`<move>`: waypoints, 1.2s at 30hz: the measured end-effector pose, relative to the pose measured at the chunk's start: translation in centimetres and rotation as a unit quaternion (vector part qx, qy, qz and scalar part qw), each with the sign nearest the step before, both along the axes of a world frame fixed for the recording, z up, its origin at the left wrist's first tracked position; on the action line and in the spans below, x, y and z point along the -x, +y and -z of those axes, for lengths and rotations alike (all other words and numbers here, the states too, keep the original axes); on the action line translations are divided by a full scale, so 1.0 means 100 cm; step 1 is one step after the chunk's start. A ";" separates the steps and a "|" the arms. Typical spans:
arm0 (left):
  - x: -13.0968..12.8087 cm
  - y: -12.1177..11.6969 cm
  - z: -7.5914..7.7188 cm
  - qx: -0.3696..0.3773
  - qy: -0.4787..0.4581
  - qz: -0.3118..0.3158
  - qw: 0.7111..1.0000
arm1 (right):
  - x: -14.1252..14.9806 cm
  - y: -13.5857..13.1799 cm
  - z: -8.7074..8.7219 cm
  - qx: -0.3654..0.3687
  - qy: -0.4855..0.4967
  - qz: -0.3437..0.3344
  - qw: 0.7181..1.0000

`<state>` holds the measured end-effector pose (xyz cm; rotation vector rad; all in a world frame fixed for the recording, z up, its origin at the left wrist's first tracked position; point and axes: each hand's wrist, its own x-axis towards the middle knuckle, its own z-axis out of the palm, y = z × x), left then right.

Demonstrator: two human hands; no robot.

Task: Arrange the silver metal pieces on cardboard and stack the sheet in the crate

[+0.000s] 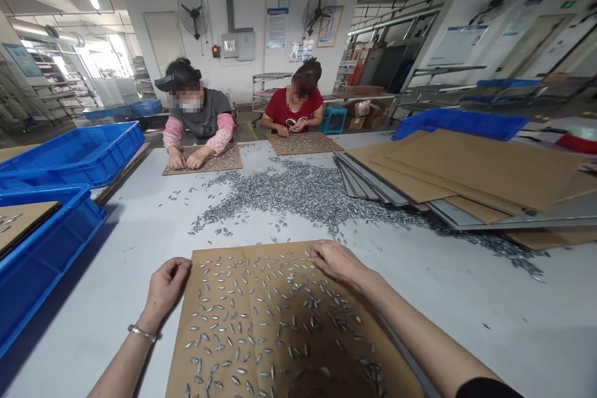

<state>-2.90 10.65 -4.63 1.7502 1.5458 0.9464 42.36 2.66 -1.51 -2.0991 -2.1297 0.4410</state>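
A brown cardboard sheet [254,317] lies before me, dotted with small silver spindle-shaped metal pieces [240,328]. They lie spaced out on its left half and bunch up towards the right, under a dark shadow. My left hand [168,286], with a bangle at the wrist, is closed at the sheet's upper left edge, fingertips against it. My right hand [339,263] is over the upper right corner, its fingers pinched together and pointing left. What lies between those fingers is hidden. Beyond the sheet spreads a large heap of the same metal pieces [289,193].
Blue plastic crates [88,224] stand at the left; another blue crate [457,121] is at the back right. Stacked cardboard sheets [485,168] lie at the right. Across the white table [466,298], two people [205,115] work at their own cardboard sheets [305,143].
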 end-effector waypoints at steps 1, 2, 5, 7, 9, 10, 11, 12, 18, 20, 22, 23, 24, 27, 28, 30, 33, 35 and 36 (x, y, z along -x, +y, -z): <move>0.000 0.000 0.000 0.000 -0.002 0.000 1.000 | 0.000 0.000 -0.001 0.003 -0.001 0.002 1.000; 0.000 0.000 0.001 0.000 -0.003 0.000 1.000 | 0.000 0.000 -0.002 0.006 -0.002 0.004 1.000; -0.001 0.000 0.000 -0.001 -0.004 0.002 1.000 | -0.003 0.005 -0.007 0.010 -0.005 0.019 1.000; -0.002 -0.001 -0.001 -0.004 -0.001 0.003 1.000 | -0.004 0.011 -0.010 0.001 -0.010 0.033 0.999; -0.002 -0.002 -0.002 -0.007 0.000 0.004 1.000 | -0.003 0.018 -0.010 -0.010 -0.016 0.037 0.999; -0.003 -0.002 -0.003 -0.007 0.000 0.005 1.000 | -0.002 0.021 -0.009 -0.013 -0.020 0.032 0.999; -0.003 -0.002 -0.003 -0.007 0.000 0.006 1.000 | -0.001 0.024 -0.007 -0.015 -0.023 0.025 0.999; -0.003 -0.003 -0.003 -0.006 0.000 0.008 1.000 | 0.000 0.027 -0.005 -0.015 -0.025 0.016 0.999; -0.002 -0.002 -0.002 -0.001 0.005 0.009 1.000 | -0.003 0.033 0.002 -0.007 -0.027 -0.009 1.000; -0.002 -0.001 -0.001 0.001 0.009 0.008 1.000 | -0.001 0.033 0.001 -0.002 -0.026 -0.009 1.000; -0.002 -0.001 0.000 0.000 0.012 0.009 1.000 | 0.003 0.032 -0.002 0.010 -0.017 -0.010 1.000; -0.002 -0.001 0.000 -0.002 0.012 0.009 1.000 | 0.006 0.032 -0.003 0.019 -0.011 -0.011 1.000; -0.002 -0.002 0.001 -0.005 0.011 0.009 1.000 | 0.010 0.033 -0.005 0.029 -0.007 -0.011 0.999; -0.001 -0.002 0.001 -0.011 0.007 0.009 1.000 | 0.019 0.035 -0.007 0.057 -0.004 -0.001 0.998; -0.001 -0.002 0.001 -0.012 0.006 0.009 1.000 | 0.022 0.037 -0.007 0.064 -0.004 0.004 0.998; -0.002 -0.002 0.000 -0.012 0.008 0.009 1.000 | 0.024 0.040 -0.007 0.070 -0.004 0.012 0.997; -0.003 -0.003 -0.003 -0.008 0.011 0.006 1.000 | 0.020 0.045 -0.007 0.070 0.003 0.017 0.997; -0.004 -0.004 -0.005 -0.006 0.007 0.006 1.000 | 0.015 0.044 -0.008 0.064 0.011 0.012 0.998; -0.004 -0.004 -0.006 -0.005 0.005 0.007 1.000 | 0.012 0.041 -0.009 0.058 0.016 0.008 0.998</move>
